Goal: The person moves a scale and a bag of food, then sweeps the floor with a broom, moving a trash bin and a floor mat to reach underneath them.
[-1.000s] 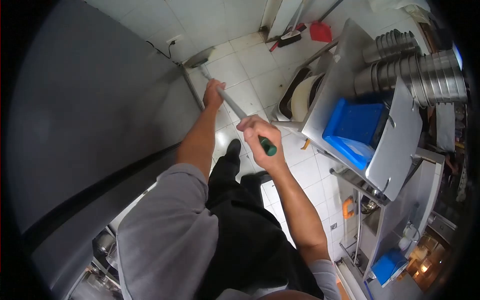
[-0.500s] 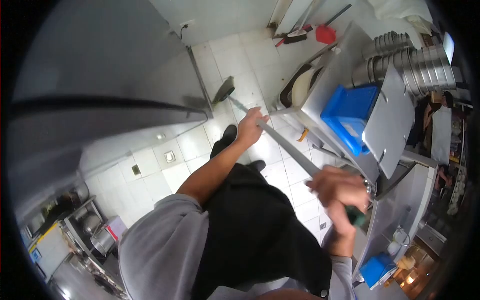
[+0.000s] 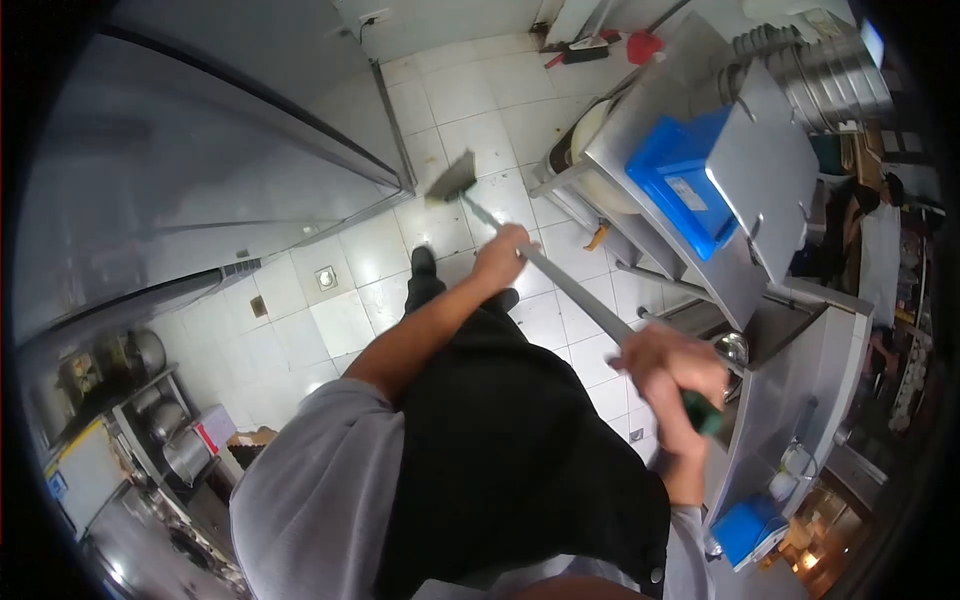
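Note:
A broom (image 3: 575, 290) with a long grey handle slants across the middle of the view. Its brown bristle head (image 3: 453, 180) touches the white tiled floor near the base of a steel cabinet. Partway down the handle, my left hand (image 3: 502, 258) is closed around it. My right hand (image 3: 672, 372) grips the upper end, where a green tip sticks out below the fingers. The bristles look fanned out and slightly blurred.
Large steel cabinets (image 3: 250, 120) line the left. On the right, a steel table holds a blue plastic bin (image 3: 690, 185) and stacked metal pots (image 3: 815, 85). A red dustpan (image 3: 643, 46) and a brush (image 3: 585, 52) lie by the far wall. My black shoe (image 3: 423, 262) is on the tiles.
The camera view has shifted and turned slightly. The broom head now shows broader on the floor, with its bristles spread. Both hands keep their hold on the handle.

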The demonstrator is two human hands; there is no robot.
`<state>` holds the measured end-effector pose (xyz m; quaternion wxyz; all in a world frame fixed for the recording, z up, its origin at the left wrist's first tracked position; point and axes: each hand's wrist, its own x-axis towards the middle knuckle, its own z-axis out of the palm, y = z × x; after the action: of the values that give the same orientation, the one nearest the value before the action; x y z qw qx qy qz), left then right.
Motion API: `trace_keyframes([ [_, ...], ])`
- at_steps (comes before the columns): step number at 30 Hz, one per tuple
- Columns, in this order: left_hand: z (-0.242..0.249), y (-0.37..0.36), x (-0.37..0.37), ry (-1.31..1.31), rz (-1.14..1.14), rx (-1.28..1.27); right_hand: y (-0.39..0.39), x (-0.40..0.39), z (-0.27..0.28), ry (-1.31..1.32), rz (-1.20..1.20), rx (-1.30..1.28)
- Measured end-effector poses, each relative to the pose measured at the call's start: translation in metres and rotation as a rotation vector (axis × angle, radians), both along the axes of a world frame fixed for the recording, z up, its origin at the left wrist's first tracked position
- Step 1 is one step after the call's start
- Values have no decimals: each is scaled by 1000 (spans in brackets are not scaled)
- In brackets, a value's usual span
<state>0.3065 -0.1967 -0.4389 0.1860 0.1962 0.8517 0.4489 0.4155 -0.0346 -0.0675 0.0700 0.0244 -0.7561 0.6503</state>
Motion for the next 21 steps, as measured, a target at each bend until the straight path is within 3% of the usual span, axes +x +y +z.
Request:
trace_keyframes([
  [4, 83, 8, 15, 35, -71, 22, 25, 33, 62, 138, 143, -49],
  [7, 90, 25, -33, 105, -72, 60, 9, 34, 54, 221, -10, 2],
  [9, 60, 34, -97, 145, -95, 71, -15, 12, 17, 140, -218, 28],
  [11, -2, 44, -160, 173, -78, -45, -44, -23, -70, -63, -495, 36],
  [12, -43, 42, -176, 171, -143, -108, -62, -43, -115, -78, -574, -168],
  [14, -121, 33, -195, 173, -251, -236, -77, -49, -174, 36, -461, 39],
  [16, -160, -7, -171, 174, -512, -160, -122, -32, -131, -65, -515, 111],
  [18, -104, -40, -99, -1, -521, -22, -149, 11, -75, -129, -521, 108],
  [21, -53, -80, -19, -112, -810, -21, -187, 61, -3, -106, -598, 37],
])
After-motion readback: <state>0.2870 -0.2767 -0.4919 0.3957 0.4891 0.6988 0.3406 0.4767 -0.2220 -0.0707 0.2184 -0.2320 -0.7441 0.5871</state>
